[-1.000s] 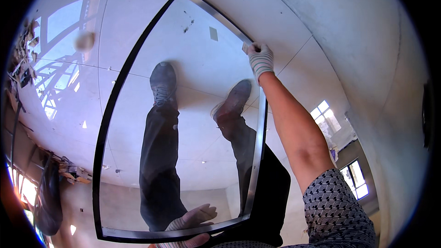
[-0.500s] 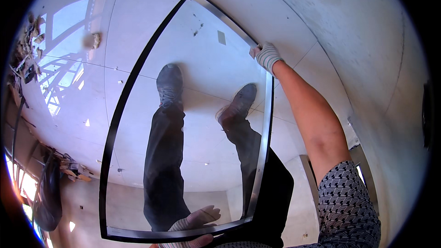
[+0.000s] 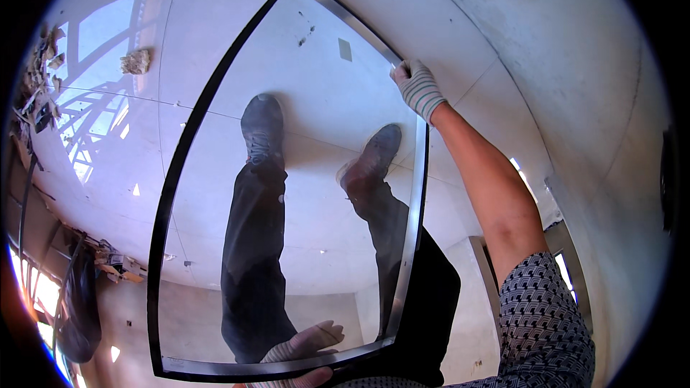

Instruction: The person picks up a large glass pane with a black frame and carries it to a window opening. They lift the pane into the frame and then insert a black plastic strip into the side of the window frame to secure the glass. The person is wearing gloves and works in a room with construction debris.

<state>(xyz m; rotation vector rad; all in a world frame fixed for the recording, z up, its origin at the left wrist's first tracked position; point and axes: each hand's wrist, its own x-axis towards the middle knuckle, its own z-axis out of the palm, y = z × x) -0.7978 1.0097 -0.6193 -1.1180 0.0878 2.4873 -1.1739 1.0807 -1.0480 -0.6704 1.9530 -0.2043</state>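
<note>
A large glass panel in a dark-edged frame with silvery inner strips [image 3: 153, 280] is held tilted in front of me. My right hand [image 3: 418, 88], in a striped knit glove with bare fingertips, is closed on its upper right edge. At the near edge, my left hand [image 3: 300, 345], gloved the same way, grips the frame low down. Part of that hand shows in the glass and part below the rim; its wrist is mostly hidden. Through the glass appear my dark trousers [image 3: 253, 244] and grey shoes [image 3: 262, 126].
Pale, glossy floor tiles [image 3: 237, 144] reflect bright window shapes at the left. A rough chunk of rubble [image 3: 135, 62] lies there, with a debris heap [image 3: 39, 93] farther left. A dark bag [image 3: 80, 316] hangs or stands at lower left. A plain wall [image 3: 596, 86] rises on the right.
The framed glass panel has shifted slightly left and its far corner slightly up in view. My right hand has moved slightly up with it. Both hands keep their hold.
</note>
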